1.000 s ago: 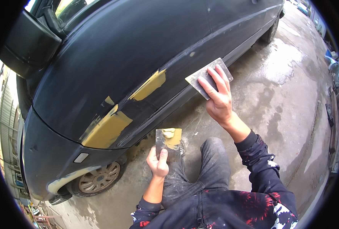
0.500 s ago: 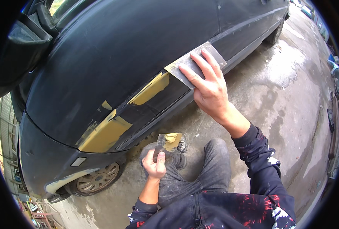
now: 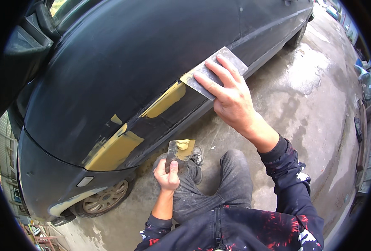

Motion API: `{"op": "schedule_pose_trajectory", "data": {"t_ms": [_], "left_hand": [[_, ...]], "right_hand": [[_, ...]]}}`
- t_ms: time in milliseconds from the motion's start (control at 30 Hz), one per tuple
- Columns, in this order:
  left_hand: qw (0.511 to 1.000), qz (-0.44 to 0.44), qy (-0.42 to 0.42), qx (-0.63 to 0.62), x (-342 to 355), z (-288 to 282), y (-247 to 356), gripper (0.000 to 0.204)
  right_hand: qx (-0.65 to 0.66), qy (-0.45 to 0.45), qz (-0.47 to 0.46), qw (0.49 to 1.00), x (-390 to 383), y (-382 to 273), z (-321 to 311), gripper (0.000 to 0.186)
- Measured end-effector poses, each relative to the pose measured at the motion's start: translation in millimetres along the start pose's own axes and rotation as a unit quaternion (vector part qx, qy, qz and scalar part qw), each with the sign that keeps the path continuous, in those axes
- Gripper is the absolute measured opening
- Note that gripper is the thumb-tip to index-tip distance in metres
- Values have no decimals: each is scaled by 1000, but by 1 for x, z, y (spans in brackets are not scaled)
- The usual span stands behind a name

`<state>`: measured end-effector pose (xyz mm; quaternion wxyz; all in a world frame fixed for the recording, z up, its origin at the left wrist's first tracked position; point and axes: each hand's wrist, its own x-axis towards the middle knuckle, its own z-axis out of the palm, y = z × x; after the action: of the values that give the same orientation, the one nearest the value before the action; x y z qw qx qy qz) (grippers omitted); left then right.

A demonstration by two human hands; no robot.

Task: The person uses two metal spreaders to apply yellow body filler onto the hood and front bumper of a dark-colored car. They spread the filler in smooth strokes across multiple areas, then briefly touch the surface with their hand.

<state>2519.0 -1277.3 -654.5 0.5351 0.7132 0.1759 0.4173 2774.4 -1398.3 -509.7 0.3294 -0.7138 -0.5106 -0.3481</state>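
My right hand point(image 3: 231, 90) presses a flat grey filler spreader point(image 3: 225, 58) against the lower door of a dark car point(image 3: 143, 54), fingers spread over its face and the thumb hidden. Yellow filler shows along the spreader's left edge. To its left a strip of yellow body filler point(image 3: 165, 101) lies on the door, and a larger filler patch point(image 3: 115, 151) covers the door's front end. Lower down, above my knees, my left hand point(image 3: 167, 175) grips a second spreader point(image 3: 175, 155) by its lower end, thumb on top. A lump of yellow filler point(image 3: 184, 146) sits on that spreader.
A front wheel point(image 3: 104, 198) stands under the fender at lower left, and a side mirror point(image 3: 24, 44) juts out at upper left. Wet concrete floor point(image 3: 294, 113) stretches to the right. Assorted items point(image 3: 363, 121) line the far right edge.
My left hand and its spreader have risen slightly. The right hand's spreader stays at nearly the same spot on the door. The view has shifted a little.
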Motion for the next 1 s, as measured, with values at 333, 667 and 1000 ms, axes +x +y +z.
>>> {"op": "schedule_pose_trajectory", "data": {"t_ms": [333, 667, 1000], "left_hand": [[1000, -2, -3, 8, 9, -2, -12, 18], [999, 33, -3, 36, 4, 0, -2, 20], [999, 18, 15, 34, -1, 0, 2, 19]], "right_hand": [[10, 21, 7, 1000, -7, -5, 10, 60], [4, 15, -5, 1000, -4, -17, 5, 60], [46, 6, 37, 998, -1, -41, -1, 67]]}}
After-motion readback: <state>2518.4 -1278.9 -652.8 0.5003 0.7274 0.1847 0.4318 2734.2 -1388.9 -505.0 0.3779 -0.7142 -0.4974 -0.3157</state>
